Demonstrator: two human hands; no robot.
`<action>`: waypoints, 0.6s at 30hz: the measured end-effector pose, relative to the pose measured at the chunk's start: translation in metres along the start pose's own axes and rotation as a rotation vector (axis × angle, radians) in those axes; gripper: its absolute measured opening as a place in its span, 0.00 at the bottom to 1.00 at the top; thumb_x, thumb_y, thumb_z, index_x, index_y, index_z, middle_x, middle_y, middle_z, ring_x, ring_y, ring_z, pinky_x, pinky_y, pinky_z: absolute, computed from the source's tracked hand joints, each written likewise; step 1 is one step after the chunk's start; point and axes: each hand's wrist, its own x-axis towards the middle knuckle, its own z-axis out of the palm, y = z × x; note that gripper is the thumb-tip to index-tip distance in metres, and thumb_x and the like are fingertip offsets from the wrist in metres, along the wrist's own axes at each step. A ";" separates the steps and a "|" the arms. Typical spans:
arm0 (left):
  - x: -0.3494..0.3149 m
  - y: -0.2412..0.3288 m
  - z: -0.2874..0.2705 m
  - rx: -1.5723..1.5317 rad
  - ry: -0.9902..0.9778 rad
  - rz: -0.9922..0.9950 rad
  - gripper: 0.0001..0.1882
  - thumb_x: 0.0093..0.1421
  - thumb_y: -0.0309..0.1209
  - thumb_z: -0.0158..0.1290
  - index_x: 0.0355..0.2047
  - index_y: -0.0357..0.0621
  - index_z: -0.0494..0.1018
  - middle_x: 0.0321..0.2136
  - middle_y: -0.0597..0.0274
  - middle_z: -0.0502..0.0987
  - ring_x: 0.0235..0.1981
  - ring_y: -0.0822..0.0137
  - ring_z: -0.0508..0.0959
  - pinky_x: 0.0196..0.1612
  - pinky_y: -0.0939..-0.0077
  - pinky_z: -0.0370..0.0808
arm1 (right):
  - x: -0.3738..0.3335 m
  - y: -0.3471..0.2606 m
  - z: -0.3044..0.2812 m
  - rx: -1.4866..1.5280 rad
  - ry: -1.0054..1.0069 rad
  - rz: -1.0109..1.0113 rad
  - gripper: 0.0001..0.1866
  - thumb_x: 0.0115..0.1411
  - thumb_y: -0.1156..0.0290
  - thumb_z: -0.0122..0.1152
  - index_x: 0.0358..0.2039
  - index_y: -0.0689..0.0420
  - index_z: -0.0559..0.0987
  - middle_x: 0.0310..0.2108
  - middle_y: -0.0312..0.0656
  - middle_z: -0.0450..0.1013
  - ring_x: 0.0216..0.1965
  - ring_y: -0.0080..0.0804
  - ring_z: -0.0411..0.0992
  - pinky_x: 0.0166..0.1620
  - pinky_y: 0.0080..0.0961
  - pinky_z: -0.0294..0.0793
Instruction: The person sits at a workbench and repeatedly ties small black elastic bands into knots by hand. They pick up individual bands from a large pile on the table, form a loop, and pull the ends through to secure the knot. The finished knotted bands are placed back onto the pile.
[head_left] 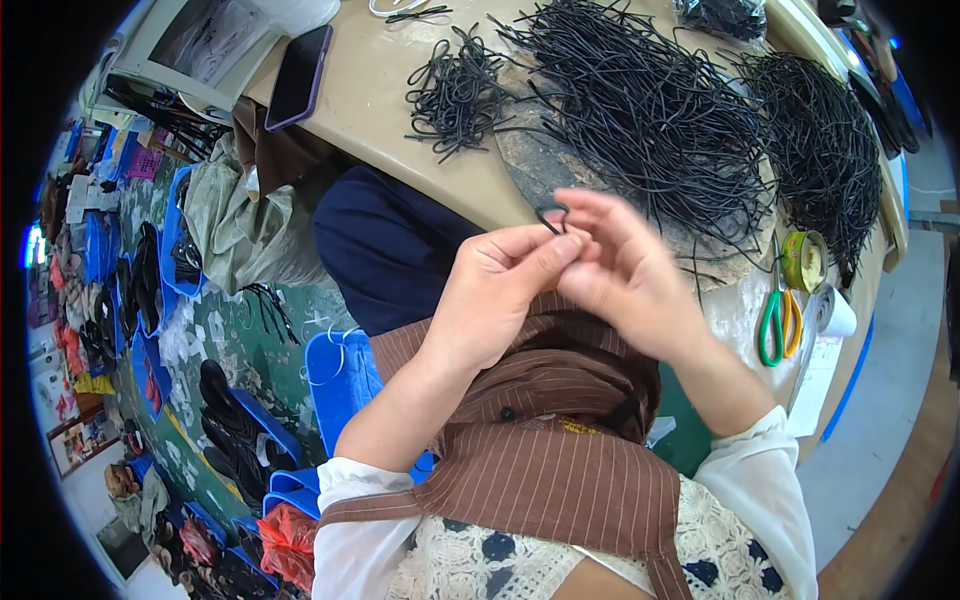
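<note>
Over my lap, at the table's near edge, my left hand [497, 287] pinches a short black cord [549, 221] between thumb and forefinger. A small bend of the cord sticks up above the fingertips. My right hand [640, 275] meets it from the other side, its fingers curved around the same spot and blurred by motion. Whether the right fingers grip the cord cannot be made out. Beyond the hands, a large loose heap of black cords [650, 110] lies on a worn, stone-like slab [540, 165]. To its left is a smaller pile of looped black cords [455, 95].
Another bundle of black cords [815, 150] lies at the right. Near it are green-and-orange-handled scissors [771, 330], a tape roll [803, 260] and a white roll [834, 312]. A phone [300, 78] rests at the table's left edge. Blue bins [335, 385] stand on the floor.
</note>
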 end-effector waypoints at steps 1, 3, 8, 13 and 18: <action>0.001 -0.001 0.002 -0.111 0.051 -0.008 0.10 0.57 0.29 0.49 0.35 0.33 0.72 0.28 0.61 0.75 0.29 0.76 0.74 0.35 0.84 0.72 | -0.006 0.013 0.007 0.169 -0.041 0.000 0.29 0.51 0.76 0.58 0.53 0.60 0.57 0.36 0.41 0.67 0.38 0.23 0.67 0.38 0.19 0.70; 0.000 0.004 -0.006 -0.150 0.139 -0.010 0.10 0.57 0.30 0.49 0.37 0.37 0.70 0.28 0.60 0.75 0.29 0.72 0.75 0.32 0.80 0.73 | -0.015 0.005 -0.001 0.221 -0.148 0.312 0.26 0.51 0.77 0.58 0.50 0.61 0.62 0.32 0.38 0.69 0.30 0.20 0.68 0.33 0.16 0.70; -0.014 0.020 -0.017 -0.073 -0.099 -0.275 0.10 0.56 0.27 0.49 0.37 0.34 0.70 0.29 0.57 0.76 0.29 0.69 0.77 0.32 0.78 0.75 | -0.020 -0.036 -0.038 -0.229 -0.091 0.027 0.07 0.46 0.82 0.60 0.28 0.63 0.77 0.24 0.37 0.72 0.26 0.19 0.69 0.30 0.13 0.67; -0.017 0.012 0.004 -0.094 -0.118 -0.370 0.09 0.55 0.27 0.50 0.35 0.33 0.71 0.30 0.53 0.76 0.29 0.68 0.77 0.32 0.75 0.77 | -0.006 -0.051 -0.034 -0.615 -0.190 -0.270 0.07 0.44 0.83 0.60 0.27 0.62 0.76 0.24 0.40 0.71 0.27 0.25 0.72 0.30 0.17 0.69; -0.014 0.006 0.007 -0.179 -0.090 -0.340 0.09 0.55 0.26 0.50 0.36 0.34 0.72 0.30 0.54 0.76 0.28 0.69 0.77 0.31 0.78 0.76 | -0.004 -0.039 -0.026 -0.595 -0.057 -0.349 0.06 0.43 0.83 0.60 0.24 0.62 0.75 0.23 0.40 0.71 0.25 0.28 0.72 0.28 0.19 0.70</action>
